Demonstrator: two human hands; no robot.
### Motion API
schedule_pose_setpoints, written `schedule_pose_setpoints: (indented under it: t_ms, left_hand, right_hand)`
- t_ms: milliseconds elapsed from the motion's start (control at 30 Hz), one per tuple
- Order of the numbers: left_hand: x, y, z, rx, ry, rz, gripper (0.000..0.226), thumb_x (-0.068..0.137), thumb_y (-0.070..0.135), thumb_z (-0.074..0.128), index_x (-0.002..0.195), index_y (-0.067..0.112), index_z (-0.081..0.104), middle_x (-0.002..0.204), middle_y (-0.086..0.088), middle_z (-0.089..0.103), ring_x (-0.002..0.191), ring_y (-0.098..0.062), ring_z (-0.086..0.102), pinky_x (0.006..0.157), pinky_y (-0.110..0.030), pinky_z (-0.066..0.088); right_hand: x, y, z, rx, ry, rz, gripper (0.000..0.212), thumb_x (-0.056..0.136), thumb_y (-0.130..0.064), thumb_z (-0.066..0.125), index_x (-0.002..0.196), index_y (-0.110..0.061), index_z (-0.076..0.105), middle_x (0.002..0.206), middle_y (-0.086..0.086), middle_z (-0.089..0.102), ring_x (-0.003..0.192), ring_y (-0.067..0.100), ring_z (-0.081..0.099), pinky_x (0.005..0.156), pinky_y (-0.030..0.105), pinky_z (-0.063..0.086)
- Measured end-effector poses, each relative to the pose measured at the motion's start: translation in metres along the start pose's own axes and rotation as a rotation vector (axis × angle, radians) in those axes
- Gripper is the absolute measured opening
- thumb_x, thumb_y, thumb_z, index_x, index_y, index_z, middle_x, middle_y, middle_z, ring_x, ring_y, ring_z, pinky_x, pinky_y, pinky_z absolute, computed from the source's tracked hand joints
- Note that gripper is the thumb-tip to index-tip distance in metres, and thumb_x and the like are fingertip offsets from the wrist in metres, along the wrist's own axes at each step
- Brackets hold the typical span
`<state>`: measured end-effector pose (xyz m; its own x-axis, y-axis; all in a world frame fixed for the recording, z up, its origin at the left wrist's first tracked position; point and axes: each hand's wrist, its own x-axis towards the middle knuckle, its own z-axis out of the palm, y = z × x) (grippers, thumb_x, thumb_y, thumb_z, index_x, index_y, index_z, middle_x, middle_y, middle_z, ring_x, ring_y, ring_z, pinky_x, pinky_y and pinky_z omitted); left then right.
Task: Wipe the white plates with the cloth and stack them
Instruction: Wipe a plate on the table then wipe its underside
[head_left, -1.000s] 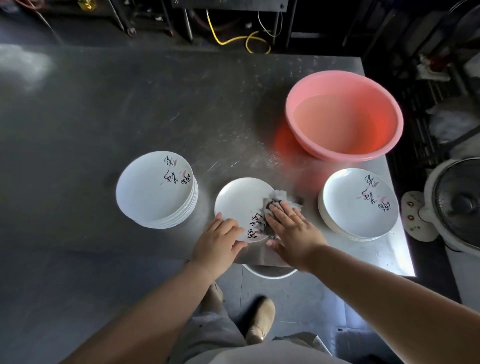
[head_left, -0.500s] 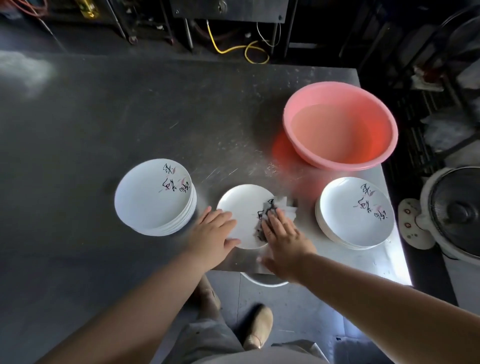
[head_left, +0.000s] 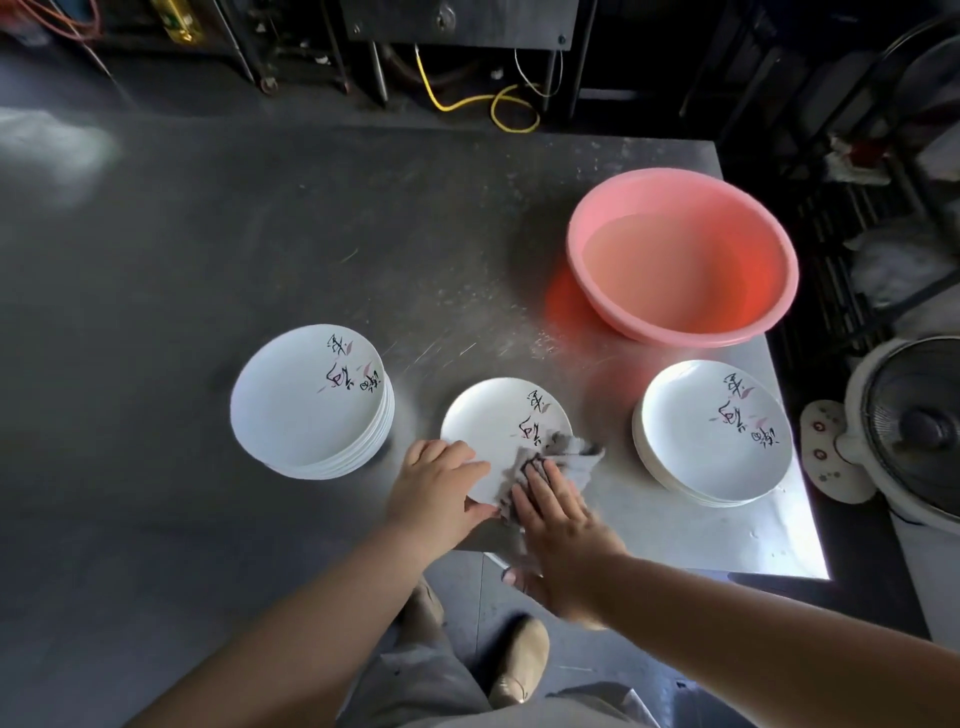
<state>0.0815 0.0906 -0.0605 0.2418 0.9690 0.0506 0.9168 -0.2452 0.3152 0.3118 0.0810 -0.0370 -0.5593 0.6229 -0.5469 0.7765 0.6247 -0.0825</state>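
Observation:
A single white plate (head_left: 496, 421) with black brush print lies near the front edge of the steel table (head_left: 260, 234). My left hand (head_left: 436, 488) holds its near-left rim, fingers on top and thumb at the edge. My right hand (head_left: 558, 525) lies flat with straight fingers and presses a grey cloth (head_left: 574, 457) onto the plate's near-right part. The cloth hangs over the rim onto the table. A stack of several white plates (head_left: 306, 400) stands to the left, and another stack of plates (head_left: 711, 431) stands to the right.
A pink basin (head_left: 574, 249) holding water sits at the back right of the table. A white fan (head_left: 914, 431) stands off the table's right edge. The table's front edge runs just under my hands, with my feet below it.
The plate has turned, so its print went from the near side to the far right. My right hand slid the cloth back toward the near rim. My left hand stayed on the rim.

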Motion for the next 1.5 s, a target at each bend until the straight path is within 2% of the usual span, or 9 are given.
schedule_pose_setpoints:
  t_ms: [167,400,633,867,1000,1200,1300,1400,1500]
  left_hand:
    - [-0.006,0.008,0.003,0.125,0.004,0.049,0.042,0.088,0.059,0.057,0.12,0.034,0.068,0.111,0.01,0.064,0.13,-0.023,0.053,0.116,-0.056,0.025]
    - [0.003,0.015,0.003,0.049,0.007,0.048,0.036,0.079,0.052,0.073,0.11,0.032,0.074,0.099,0.01,0.067,0.095,-0.021,0.066,0.107,-0.044,0.032]
    - [0.003,-0.015,-0.001,0.189,0.02,0.108,0.044,0.085,0.041,0.079,0.126,0.029,0.07,0.14,0.007,0.063,0.132,-0.024,0.059,0.107,-0.047,0.031]
    - [0.013,0.007,0.0,0.149,0.015,0.132,0.038,0.083,0.057,0.068,0.11,0.031,0.077,0.108,0.01,0.07,0.097,-0.023,0.064,0.09,-0.04,0.038]
    - [0.015,-0.01,-0.013,0.129,0.016,0.083,0.039,0.08,0.053,0.08,0.112,0.03,0.077,0.118,0.01,0.068,0.113,-0.019,0.063,0.098,-0.043,0.034]
    - [0.021,0.014,-0.005,0.103,-0.002,0.048,0.029,0.074,0.052,0.087,0.092,0.031,0.08,0.09,0.01,0.067,0.087,-0.022,0.063,0.085,-0.041,0.039]
    - [0.019,0.022,-0.009,0.173,-0.01,0.028,0.036,0.071,0.062,0.083,0.082,0.028,0.078,0.083,0.008,0.064,0.082,-0.023,0.062,0.08,-0.041,0.044]
    - [0.014,0.02,-0.021,0.252,-0.052,-0.056,0.051,0.075,0.073,0.073,0.098,0.028,0.076,0.093,0.006,0.066,0.089,-0.025,0.062,0.081,-0.042,0.043]
    - [0.022,0.01,-0.037,0.163,-0.062,-0.359,0.065,0.086,0.069,0.065,0.131,0.021,0.066,0.113,-0.005,0.065,0.099,-0.033,0.065,0.082,-0.046,0.051]
  right_hand:
    - [0.019,0.054,-0.035,0.035,0.098,0.068,0.088,0.101,-0.071,0.024,0.168,-0.021,-0.004,0.175,0.001,-0.016,0.158,0.022,-0.025,0.131,0.045,-0.005]
    - [0.004,0.013,-0.001,-0.049,-0.012,-0.056,0.093,0.1,-0.074,0.01,0.159,-0.013,-0.028,0.165,0.014,-0.036,0.147,0.036,-0.044,0.129,0.052,-0.009]
    - [0.033,0.07,-0.041,0.226,0.202,0.079,0.074,0.105,-0.06,0.037,0.167,-0.023,0.02,0.176,-0.005,0.004,0.162,0.015,-0.009,0.129,0.044,0.025]
    - [0.016,0.015,0.005,0.1,0.091,0.035,0.1,0.091,-0.081,0.008,0.167,-0.018,-0.009,0.172,0.007,-0.025,0.151,0.028,-0.04,0.127,0.048,-0.015]
    - [0.027,0.059,-0.026,0.118,0.115,0.056,0.082,0.103,-0.068,0.027,0.168,-0.024,0.004,0.175,-0.005,-0.014,0.155,0.014,-0.027,0.131,0.041,0.01]
    - [0.029,0.015,-0.011,0.097,0.108,0.136,0.062,0.108,-0.021,0.015,0.168,-0.015,-0.001,0.174,0.008,-0.018,0.159,0.031,-0.021,0.124,0.043,0.034]
    - [0.016,0.018,-0.013,0.233,0.184,0.036,0.056,0.11,-0.023,0.037,0.166,-0.023,0.026,0.176,0.0,0.011,0.163,0.024,0.006,0.118,0.039,0.042]
    - [0.001,0.03,-0.035,0.529,0.456,0.152,0.033,0.105,-0.029,0.052,0.134,-0.037,0.064,0.132,-0.011,0.07,0.122,0.016,0.065,0.091,0.034,0.056]
    - [-0.005,0.046,-0.054,0.831,0.59,0.438,0.019,0.103,-0.046,0.045,0.096,-0.037,0.06,0.078,-0.011,0.071,0.068,0.01,0.068,0.062,0.034,0.052]
